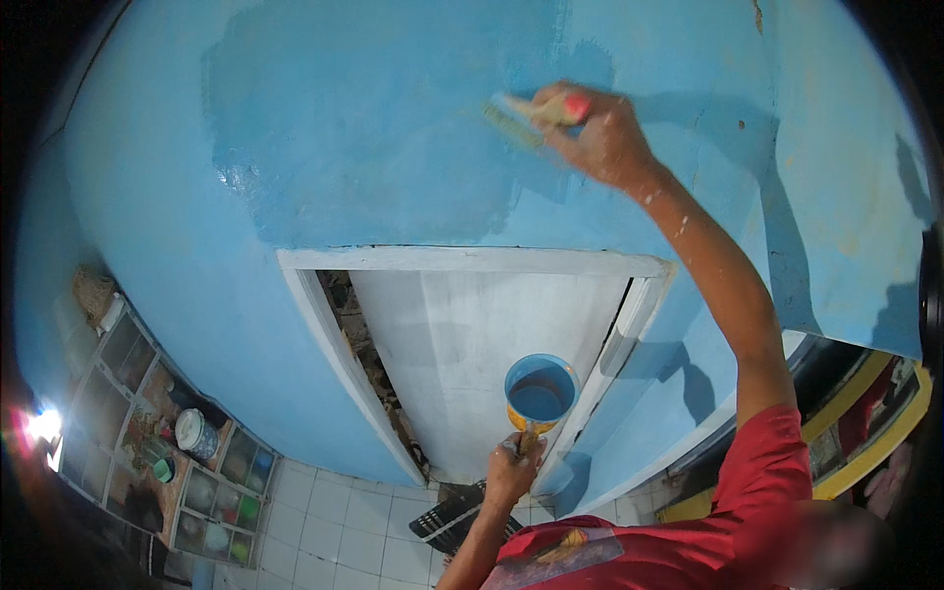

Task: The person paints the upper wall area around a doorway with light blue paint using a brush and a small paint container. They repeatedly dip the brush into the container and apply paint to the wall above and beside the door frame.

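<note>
My right hand [601, 140] grips a wide paintbrush [510, 125], slightly blurred, with a pale handle and a red patch near its end. Its bristles are at the blue wall [354, 133], by the edge of a darker, wet-looking patch of blue paint; whether they touch it I cannot tell. In my left hand [512, 472] is the handle of a yellow-orange dipper [529, 422]. The dipper is held upright and contains blue paint [542, 394]. It hangs in front of a white door [472, 317], below the painted patch. Pale paint flecks dot my right forearm.
A white door frame [472, 259] borders the wall below the patch. At lower left stands a glass-fronted cabinet [217, 494] with a white tub [194, 431]. White tiles [339, 516] and a dark mat [457, 516] lie below. Yellow-edged furniture [863, 472] stands right.
</note>
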`<state>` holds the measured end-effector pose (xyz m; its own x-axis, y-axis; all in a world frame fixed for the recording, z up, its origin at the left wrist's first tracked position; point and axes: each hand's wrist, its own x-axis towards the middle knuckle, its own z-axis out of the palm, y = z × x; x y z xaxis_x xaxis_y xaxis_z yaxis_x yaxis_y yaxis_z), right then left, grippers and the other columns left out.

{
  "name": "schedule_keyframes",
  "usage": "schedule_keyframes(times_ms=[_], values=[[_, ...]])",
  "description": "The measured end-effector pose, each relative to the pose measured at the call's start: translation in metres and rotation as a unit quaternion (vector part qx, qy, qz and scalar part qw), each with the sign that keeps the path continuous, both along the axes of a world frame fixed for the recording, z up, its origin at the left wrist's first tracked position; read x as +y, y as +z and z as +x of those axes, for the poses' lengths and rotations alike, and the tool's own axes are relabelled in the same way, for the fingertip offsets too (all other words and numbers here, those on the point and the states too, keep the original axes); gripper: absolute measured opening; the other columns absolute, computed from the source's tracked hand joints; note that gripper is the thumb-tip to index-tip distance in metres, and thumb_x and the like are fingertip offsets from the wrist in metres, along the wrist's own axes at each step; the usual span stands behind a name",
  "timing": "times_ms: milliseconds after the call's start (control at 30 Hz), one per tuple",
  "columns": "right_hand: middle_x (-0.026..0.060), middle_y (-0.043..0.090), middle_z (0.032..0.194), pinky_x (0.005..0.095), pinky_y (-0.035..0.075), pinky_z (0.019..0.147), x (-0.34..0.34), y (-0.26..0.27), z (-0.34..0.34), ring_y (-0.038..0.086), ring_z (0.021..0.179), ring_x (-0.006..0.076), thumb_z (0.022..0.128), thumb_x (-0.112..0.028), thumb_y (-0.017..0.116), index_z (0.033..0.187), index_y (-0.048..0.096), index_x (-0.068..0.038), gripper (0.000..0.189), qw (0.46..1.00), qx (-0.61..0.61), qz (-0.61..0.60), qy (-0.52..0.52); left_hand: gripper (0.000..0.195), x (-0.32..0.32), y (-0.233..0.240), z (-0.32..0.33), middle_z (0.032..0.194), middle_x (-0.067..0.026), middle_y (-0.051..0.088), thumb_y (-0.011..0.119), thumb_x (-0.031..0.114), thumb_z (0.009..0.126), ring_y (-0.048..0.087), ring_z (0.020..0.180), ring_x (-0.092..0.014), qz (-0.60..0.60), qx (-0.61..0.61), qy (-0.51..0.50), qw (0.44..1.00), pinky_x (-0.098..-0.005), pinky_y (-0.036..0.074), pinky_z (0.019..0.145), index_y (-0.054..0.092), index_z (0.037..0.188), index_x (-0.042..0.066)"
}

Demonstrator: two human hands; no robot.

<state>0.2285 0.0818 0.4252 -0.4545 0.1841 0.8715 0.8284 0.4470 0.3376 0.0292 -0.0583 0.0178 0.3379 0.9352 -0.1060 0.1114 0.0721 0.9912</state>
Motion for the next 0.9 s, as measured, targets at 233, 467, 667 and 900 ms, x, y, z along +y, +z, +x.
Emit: schedule_keyframes(times_ms=[233,467,667,900], values=[[0.0084,0.079,0.101,0.0316,0.063,0.077,-0.032,-0.006,0.006,0.077,0.084,0.022,0.089,-0.013,0.084,0.108,0.075,-0.007,0.021,0.997,-0.051,0.058,0.009,0.035,-0.003,-0.001,-0.004,0.073,-0.0017,0.064,0.073,0.034,0.098,0.058,0.062,-0.011,-0.011,0.018,0.01,1.0,-0.0307,0.048,0.058,0.07,0.098,0.0],[0.0118,0.079,0.103,0.0358,0.063,0.081,-0.026,-0.041,0.035,0.078,0.088,0.0249,0.088,-0.008,0.082,0.104,0.074,-0.004,0.018,0.988,-0.025,-0.146,-0.042,0.033,-0.004,-0.026,-0.004,0.074,-0.0025,0.065,0.072,0.033,0.098,0.059,0.064,-0.011,0.032,0.002,0.019,0.999,-0.0304,0.048,0.059,0.071,0.102,0.0],[0.0107,0.078,0.103,0.0375,0.064,0.081,-0.054,-0.035,0.029,0.078,0.092,0.0246,0.089,-0.01,0.081,0.104,0.074,-0.003,0.018,0.992,-0.104,-0.056,-0.036,0.033,-0.007,-0.022,-0.003,0.073,-0.0042,0.067,0.072,0.033,0.098,0.063,0.065,-0.015,0.023,0.011,0.026,0.999,-0.0351,0.05,0.061,0.071,0.1,0.0],[0.0109,0.079,0.104,0.0383,0.064,0.082,-0.04,-0.058,0.04,0.078,0.092,0.027,0.083,-0.002,0.082,0.101,0.075,-0.004,0.019,0.976,-0.061,-0.201,-0.059,0.037,-0.014,0.001,-0.008,0.073,-0.0166,0.071,0.072,0.033,0.097,0.074,0.072,-0.032,0.015,0.052,0.015,0.998,-0.0442,0.055,0.069,0.07,0.103,-0.003]])
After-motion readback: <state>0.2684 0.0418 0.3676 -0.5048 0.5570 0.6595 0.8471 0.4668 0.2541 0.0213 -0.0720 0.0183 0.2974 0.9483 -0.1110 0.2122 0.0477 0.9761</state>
